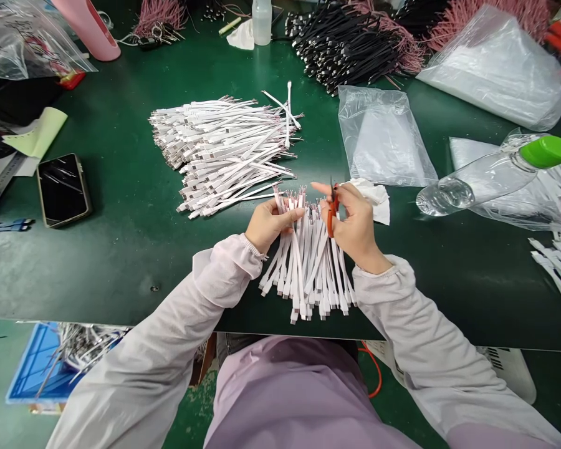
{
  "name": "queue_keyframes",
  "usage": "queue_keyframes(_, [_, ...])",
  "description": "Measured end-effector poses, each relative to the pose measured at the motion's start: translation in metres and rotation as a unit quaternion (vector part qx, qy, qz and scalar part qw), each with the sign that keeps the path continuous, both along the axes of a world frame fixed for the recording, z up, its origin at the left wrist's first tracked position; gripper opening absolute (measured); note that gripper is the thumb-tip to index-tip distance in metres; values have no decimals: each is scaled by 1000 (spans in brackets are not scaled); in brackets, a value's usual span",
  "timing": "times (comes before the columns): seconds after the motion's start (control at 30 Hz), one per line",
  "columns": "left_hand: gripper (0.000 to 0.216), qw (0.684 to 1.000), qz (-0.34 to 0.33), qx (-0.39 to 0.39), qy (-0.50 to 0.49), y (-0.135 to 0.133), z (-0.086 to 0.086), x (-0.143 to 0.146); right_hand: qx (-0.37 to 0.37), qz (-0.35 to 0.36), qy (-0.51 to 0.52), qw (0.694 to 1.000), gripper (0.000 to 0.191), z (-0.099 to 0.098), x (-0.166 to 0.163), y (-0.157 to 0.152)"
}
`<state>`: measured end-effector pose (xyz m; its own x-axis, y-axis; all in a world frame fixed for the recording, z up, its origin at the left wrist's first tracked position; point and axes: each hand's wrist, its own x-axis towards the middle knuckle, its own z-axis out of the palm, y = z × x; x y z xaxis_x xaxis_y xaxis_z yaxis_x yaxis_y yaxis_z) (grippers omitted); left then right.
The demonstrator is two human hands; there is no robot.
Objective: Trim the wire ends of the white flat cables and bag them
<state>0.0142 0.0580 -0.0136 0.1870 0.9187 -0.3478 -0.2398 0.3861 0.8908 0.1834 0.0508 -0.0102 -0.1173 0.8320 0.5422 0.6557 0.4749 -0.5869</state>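
My left hand (270, 223) pinches white flat cables near their stripped ends, thumb on top. Below it, a fanned batch of white USB cables (311, 268) lies at the table's front edge, connectors toward me and thin pinkish wires pointing away. In my right hand (359, 227) is a small pair of orange-handled scissors (332, 215), the dark tip up and the index finger stretched out to the left. It hovers over the right side of the batch, close to the wire ends. Just beyond my hands lies a large heap of white cables (229, 149).
A phone (64, 190) lies at left. Right of my hands are a white tissue (376, 199), a clear plastic bag (386, 137) and a lying bottle with green cap (495, 174). Black cables (350, 47) are piled at the back. A blue bin (32, 368) stands below the table.
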Motion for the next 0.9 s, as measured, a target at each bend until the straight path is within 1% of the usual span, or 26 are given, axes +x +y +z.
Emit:
queue_keyframes(0.1, [31,1000,7,9,2,0,-1,1,-14,34,-2,999,30,1,-6,-2])
queue_keyframes(0.3, [31,1000,1,17,3,0,-1,0,-19,31,0,999,29,-2,-4,-1])
queue_keyframes(0.5, [29,1000,12,15,0,1,-3,0,44,33,-42,998,32,-4,-2,-3])
queue_keyframes(0.6, [28,1000,10,16,-3,1,-3,0,66,19,-68,995,34,-7,1,-2])
queue_keyframes(0.67, [27,1000,2,11,-8,0,-3,0,77,-6,-79,994,33,-9,3,0])
queue_keyframes(0.8, [29,1000,-7,3,-22,0,-3,-1,69,-55,-69,994,28,-10,6,1])
queue_keyframes(0.83, [31,1000,-6,4,-24,1,-4,-2,63,-56,-60,995,27,-9,6,0])
queue_keyframes(0.9, [32,1000,-4,6,-24,1,-6,-1,49,-38,-40,997,26,-7,4,-1])
